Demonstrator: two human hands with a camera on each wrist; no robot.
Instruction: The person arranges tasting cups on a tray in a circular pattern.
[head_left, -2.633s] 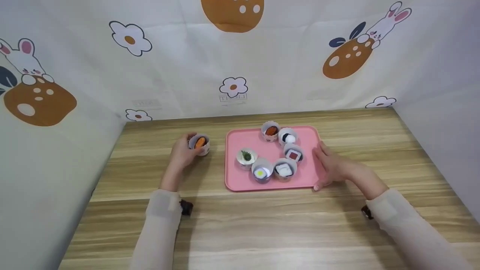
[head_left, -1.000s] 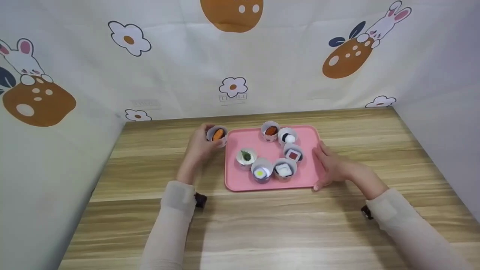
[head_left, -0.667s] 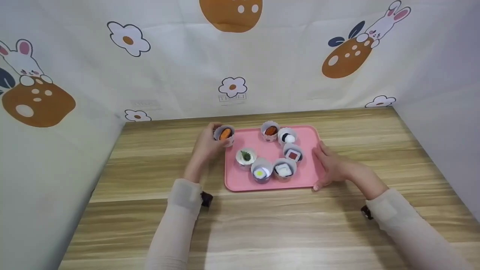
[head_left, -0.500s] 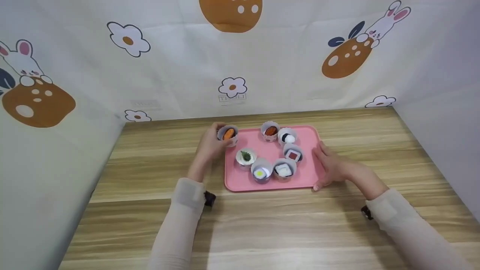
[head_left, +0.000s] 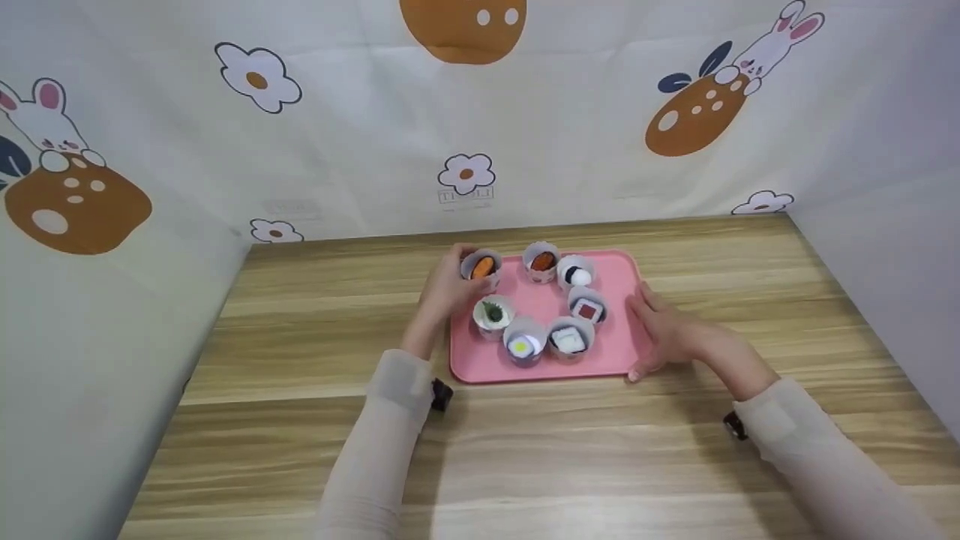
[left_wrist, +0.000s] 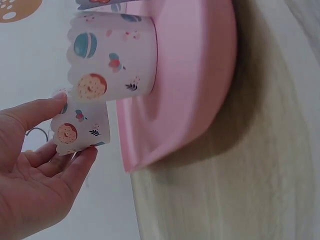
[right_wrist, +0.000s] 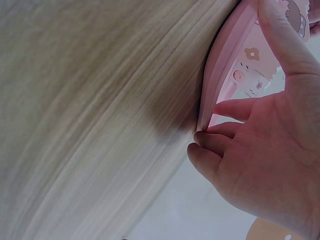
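Observation:
My left hand (head_left: 448, 281) holds a patterned paper cup (left_wrist: 82, 125) between thumb and fingers, at the far left corner of the pink tray (head_left: 536, 292). In it lies an orange-topped toy sushi piece (head_left: 483, 268). The left wrist view shows the cup's base slightly above the tray rim. My right hand (head_left: 664, 330) grips the tray's right edge; in the right wrist view its fingers (right_wrist: 232, 107) bend over the rim. On the tray, several similar cups stand in a curve, including a green-topped one (head_left: 493, 315) just in front of the held cup.
Other cups on the tray hold a red-brown piece (head_left: 543, 261), a white piece with a black band (head_left: 577, 276), a red-centred roll (head_left: 587, 310) and a yellow-centred piece (head_left: 520, 346). A patterned cloth (head_left: 360, 150) stands behind the wooden table (head_left: 300, 322).
My left hand has carried the orange-topped cup rightward from the table on the left to the tray's far left corner. The right hand and the tray have stayed in place.

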